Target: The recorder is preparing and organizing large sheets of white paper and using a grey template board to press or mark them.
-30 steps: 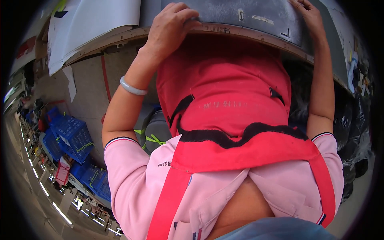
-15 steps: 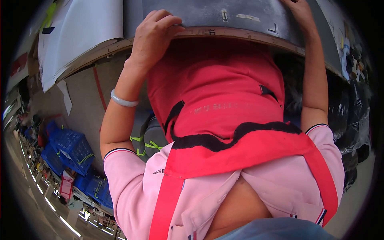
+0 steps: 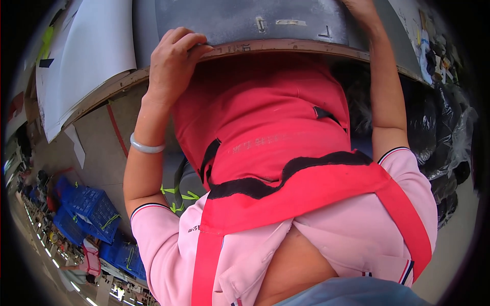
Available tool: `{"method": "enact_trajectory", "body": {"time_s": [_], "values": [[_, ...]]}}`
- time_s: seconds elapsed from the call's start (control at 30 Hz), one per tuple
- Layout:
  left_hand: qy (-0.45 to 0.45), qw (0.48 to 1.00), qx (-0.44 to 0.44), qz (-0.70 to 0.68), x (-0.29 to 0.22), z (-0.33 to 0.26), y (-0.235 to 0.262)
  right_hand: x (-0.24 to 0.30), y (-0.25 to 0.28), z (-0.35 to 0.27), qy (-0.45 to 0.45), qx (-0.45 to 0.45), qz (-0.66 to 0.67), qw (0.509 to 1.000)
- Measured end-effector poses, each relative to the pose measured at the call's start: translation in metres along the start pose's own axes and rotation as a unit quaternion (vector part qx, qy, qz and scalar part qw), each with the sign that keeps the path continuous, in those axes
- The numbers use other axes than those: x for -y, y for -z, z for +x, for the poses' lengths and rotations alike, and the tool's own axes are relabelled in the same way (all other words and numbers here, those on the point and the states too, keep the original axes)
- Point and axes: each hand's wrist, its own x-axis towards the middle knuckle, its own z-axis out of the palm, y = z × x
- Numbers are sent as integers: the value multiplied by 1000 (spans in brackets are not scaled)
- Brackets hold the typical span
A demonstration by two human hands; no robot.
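My left hand [image 3: 174,61] rests at the near edge of a worktable [image 3: 286,45], fingers bent together and thumb pointing along the edge. Whatever may lie between those fingers is hidden. Beside it on the tabletop is a dark grey sheet or board [image 3: 229,23] with small pale tape strips and a dark corner mark. Farther right, my right hand [image 3: 360,11] is over that grey surface, its fingertips cut off by the upper edge of the view.
A large white sheet [image 3: 87,56] curls over the table's left edge. Blue plastic crates [image 3: 92,209] stand on the floor at left, with another person [image 3: 87,260] beyond them. Black plastic bags [image 3: 434,132] are heaped below the table at right. My red apron [image 3: 265,117] reaches under the table edge.
The whole view has shifted, so the table and both hands appear farther left and slightly lower. Both hands stay at about the same places along the table. A person shows behind the crates.
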Motion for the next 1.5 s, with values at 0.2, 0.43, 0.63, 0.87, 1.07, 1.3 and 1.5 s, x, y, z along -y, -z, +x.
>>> {"method": "enact_trajectory", "body": {"time_s": [0.2, 0.43, 0.63, 0.87, 1.07, 1.3, 1.5], "values": [[-2, 1000, 3, 14, -1, 2, 2, -6, -2, 3, 12, -23, -42, 999], [27, 994, 96, 34, -17, 27, 6, -10, -2, 3, 14, -25, -37, 999], [-60, 998, -12, -4, -48, 103, -62, -59, 13, 19, 20, 26, -37, 999], [-37, 987, -133, 87, -37, 117, -118, -41, 2, -4, 61, -98, -33, 993], [-19, 986, -110, 122, -42, 111, -95, 13, -2, -75, 36, 47, 93, 994], [23, 993, -37, 106, -50, 115, -97, 25, 10, -110, 116, 79, -60, 988], [29, 994, -32, 98, -54, 114, -94, 24, 8, -109, 72, 89, -63, 991]]}}
